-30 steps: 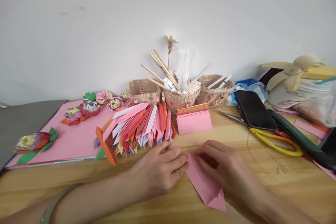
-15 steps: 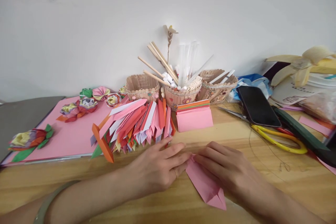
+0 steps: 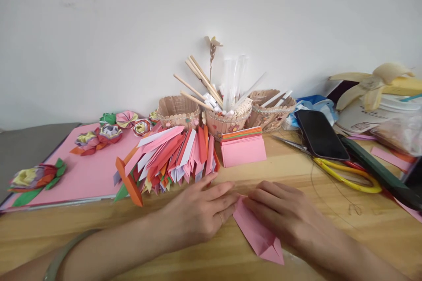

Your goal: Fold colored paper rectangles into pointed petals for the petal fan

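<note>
A partly folded piece of pink paper [image 3: 254, 232] lies slantwise on the wooden table, one pointed flap at its near end. My right hand [image 3: 280, 210] presses on its far and right side with bent fingers. From the left, my left hand [image 3: 211, 208] pinches the far corner, its fingertips close to those of the right; its index finger stretches forward. The fingers hide the far tip. Beyond them sits a heap of folded paper pieces [image 3: 178, 153] in red, pink, white and orange. Beside the heap is a stack of pink paper sheets [image 3: 244, 150].
Three wooden-stick baskets [image 3: 227, 124] stand along the wall, some with sticks and tubes. Paper flowers [image 3: 110, 131] rest on a pink board [image 3: 79, 175] at left. On the right are a phone [image 3: 321, 134], yellow-handled scissors [image 3: 346, 174], a dark green tool [image 3: 379, 173] and a banana peel [image 3: 372, 85].
Hardly anything differs: the view has shifted slightly, and my right hand's fingers have moved a little on the pink paper. Both hands stay at its far corner.
</note>
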Demonstrator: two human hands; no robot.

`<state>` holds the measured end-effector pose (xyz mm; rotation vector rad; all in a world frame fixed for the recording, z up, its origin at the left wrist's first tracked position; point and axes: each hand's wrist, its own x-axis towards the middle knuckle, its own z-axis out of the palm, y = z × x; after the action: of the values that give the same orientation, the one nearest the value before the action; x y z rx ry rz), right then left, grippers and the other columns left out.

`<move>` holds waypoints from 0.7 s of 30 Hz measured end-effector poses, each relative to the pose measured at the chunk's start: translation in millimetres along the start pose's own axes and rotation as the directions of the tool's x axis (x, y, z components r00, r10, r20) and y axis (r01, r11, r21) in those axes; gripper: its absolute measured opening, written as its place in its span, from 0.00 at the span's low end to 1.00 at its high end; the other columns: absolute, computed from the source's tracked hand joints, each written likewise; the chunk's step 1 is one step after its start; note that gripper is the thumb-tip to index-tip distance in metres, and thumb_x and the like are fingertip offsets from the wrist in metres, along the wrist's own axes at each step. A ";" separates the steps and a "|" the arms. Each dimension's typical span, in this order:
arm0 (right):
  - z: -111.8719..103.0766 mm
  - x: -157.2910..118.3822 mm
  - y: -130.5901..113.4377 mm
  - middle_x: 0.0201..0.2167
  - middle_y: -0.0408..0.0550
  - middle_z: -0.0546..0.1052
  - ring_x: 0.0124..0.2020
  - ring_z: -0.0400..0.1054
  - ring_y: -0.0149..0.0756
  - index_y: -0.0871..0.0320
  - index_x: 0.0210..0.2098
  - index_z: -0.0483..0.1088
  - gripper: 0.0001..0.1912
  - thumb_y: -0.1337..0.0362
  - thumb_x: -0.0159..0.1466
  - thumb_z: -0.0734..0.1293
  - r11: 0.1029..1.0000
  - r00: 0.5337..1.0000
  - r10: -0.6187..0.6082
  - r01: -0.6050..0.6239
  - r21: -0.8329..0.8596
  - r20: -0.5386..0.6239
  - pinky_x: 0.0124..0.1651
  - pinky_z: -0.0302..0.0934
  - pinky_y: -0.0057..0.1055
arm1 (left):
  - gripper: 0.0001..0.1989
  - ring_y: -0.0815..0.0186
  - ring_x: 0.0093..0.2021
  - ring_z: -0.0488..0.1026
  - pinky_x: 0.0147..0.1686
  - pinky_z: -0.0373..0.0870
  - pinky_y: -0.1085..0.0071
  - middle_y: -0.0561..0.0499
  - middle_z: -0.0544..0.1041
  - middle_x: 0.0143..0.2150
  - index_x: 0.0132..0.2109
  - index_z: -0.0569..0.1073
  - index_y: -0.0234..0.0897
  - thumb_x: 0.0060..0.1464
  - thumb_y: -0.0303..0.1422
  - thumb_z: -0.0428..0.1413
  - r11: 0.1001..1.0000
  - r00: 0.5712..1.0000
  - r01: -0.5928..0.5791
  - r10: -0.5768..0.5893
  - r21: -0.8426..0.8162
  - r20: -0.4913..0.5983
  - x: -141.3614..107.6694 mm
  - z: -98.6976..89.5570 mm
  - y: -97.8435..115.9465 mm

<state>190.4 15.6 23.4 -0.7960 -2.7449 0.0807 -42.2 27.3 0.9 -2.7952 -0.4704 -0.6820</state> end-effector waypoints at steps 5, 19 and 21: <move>-4.3 2.8 -1.2 0.34 0.51 0.73 0.35 0.63 0.38 0.61 0.38 0.70 0.15 0.68 0.70 0.53 0.997 0.998 0.045 -0.047 0.069 0.040 0.35 0.61 0.35 | 0.16 0.60 0.54 0.66 0.55 0.61 0.57 0.48 0.76 0.50 0.49 0.72 0.29 0.66 0.25 0.41 1.000 0.999 -0.004 0.004 0.004 0.034 0.4 -0.7 0.5; -30.9 -40.6 -7.3 0.33 0.50 0.72 0.33 0.67 0.37 0.58 0.37 0.68 0.09 0.72 0.63 0.58 0.971 0.974 0.224 -0.226 0.073 0.025 0.33 0.62 0.32 | 0.11 0.58 0.46 0.71 0.53 0.61 0.54 0.43 0.78 0.37 0.39 0.75 0.27 0.61 0.22 0.47 0.993 0.991 0.051 -0.037 0.109 -0.128 0.6 -3.6 15.2; -26.5 -40.3 -14.9 0.33 0.48 0.73 0.34 0.67 0.37 0.56 0.41 0.69 0.09 0.71 0.64 0.59 0.971 0.974 0.217 -0.222 0.092 0.059 0.34 0.63 0.32 | 0.10 0.59 0.44 0.71 0.53 0.62 0.55 0.44 0.76 0.34 0.36 0.75 0.27 0.59 0.21 0.49 0.991 0.988 0.071 -0.055 0.110 -0.141 0.7 -5.0 20.6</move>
<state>222.7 -19.1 40.6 -1.0803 -2.6622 0.2804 -36.3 7.0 2.7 -2.6148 -0.5552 -0.8281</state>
